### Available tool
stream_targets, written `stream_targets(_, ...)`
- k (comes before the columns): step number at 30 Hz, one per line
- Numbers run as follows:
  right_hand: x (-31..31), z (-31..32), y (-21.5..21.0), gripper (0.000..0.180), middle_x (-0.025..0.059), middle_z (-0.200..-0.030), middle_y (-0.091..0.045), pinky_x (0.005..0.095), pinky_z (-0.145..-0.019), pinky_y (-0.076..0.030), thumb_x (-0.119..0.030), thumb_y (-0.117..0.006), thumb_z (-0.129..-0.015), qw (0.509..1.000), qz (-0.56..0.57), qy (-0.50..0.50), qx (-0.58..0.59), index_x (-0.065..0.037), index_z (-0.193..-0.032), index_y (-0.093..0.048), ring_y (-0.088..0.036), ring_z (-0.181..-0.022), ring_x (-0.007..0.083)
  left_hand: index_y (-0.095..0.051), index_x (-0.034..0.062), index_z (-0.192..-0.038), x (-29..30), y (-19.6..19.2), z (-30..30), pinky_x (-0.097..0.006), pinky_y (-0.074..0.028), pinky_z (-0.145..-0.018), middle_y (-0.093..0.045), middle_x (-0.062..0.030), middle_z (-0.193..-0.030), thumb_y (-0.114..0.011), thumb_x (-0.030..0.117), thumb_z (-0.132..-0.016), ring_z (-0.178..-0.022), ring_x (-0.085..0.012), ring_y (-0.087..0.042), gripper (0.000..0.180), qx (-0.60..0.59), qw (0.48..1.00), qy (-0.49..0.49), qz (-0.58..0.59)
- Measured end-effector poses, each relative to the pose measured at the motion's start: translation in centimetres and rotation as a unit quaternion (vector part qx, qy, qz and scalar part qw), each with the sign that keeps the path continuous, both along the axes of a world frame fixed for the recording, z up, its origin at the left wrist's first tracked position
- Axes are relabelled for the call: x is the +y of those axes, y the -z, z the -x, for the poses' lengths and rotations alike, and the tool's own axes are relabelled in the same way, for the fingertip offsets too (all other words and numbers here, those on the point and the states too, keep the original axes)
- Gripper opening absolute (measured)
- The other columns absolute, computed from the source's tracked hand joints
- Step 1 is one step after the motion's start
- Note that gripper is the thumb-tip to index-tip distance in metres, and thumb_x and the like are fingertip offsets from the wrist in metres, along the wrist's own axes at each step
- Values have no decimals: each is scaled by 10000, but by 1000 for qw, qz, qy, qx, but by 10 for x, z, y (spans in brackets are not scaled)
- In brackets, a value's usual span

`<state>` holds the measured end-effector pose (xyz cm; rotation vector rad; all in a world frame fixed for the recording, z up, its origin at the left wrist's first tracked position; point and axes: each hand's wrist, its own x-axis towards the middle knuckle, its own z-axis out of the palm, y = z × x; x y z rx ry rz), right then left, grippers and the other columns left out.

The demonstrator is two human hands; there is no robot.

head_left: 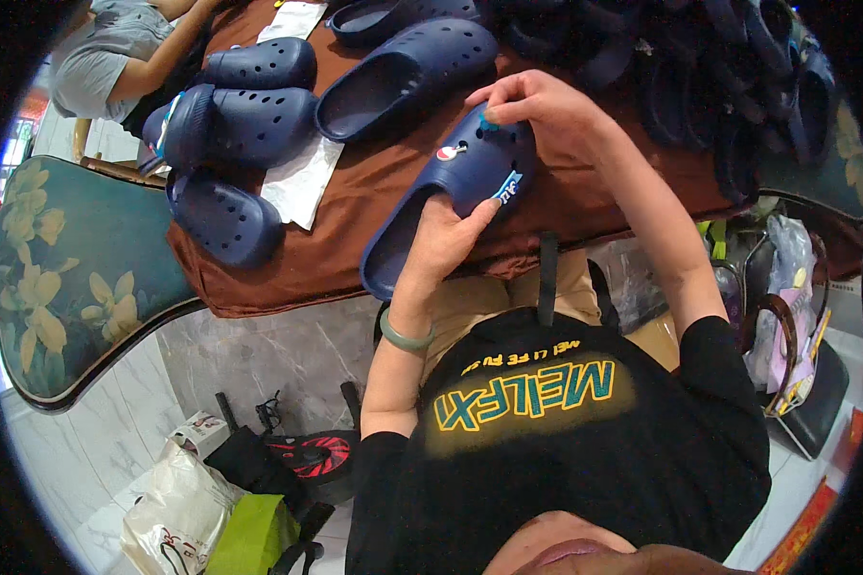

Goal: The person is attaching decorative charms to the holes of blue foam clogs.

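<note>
A navy clog with round holes lies tilted at the front edge of the table, its toe pointing away from me. My left hand grips it, fingers inside the foot opening and thumb on the outer side near a blue-and-white charm. At the toe, my right hand pinches a small bright blue charm against the holes; its lower part is hidden. A red-and-white charm sits on the upper between my hands. Just beyond stands another navy clog, without charms that I can see.
More navy clogs and white paper lie left on the brown cloth. A dark pile of clogs fills the far right. Another person's arm reaches in at far left, beyond a flowered chair. Bags stand below.
</note>
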<state>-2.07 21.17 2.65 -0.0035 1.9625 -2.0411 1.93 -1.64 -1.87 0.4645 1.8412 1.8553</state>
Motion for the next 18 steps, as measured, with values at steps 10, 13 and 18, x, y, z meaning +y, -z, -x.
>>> stream_targets(10,11,9,1,228,156,-1124,-610,313,-946,-394,-161,-756,-738,983,-175,-60,17,-31,-881,-634,-552,-1051,223,-544,-51,-1171,-1,-1,1,-320,-475,-871,-628,-132,-1078,-694,129,-809,-968,-203,-605,432,9,1000,14,12)
stream_targets(13,11,17,5,291,109,-1095,-611,310,-929,-416,-155,-720,-759,966,-246,-71,-24,-65,-1003,-592,-548,-1042,191,-568,-66,-1135,1,1,0,-333,-476,-864,-650,-158,-1055,-673,149,-819,-953,-229,-624,397,2,1000,8,-11)
stream_targets(18,10,27,7,387,79,-1032,-606,307,-911,-426,-132,-693,-773,961,-246,-121,-31,-40,-1121,-551,-552,-1018,186,-569,-74,-1128,-1,8,0,-331,-471,-866,-653,-143,-1049,-659,130,-831,-947,-210,-616,371,-5,999,16,-42)
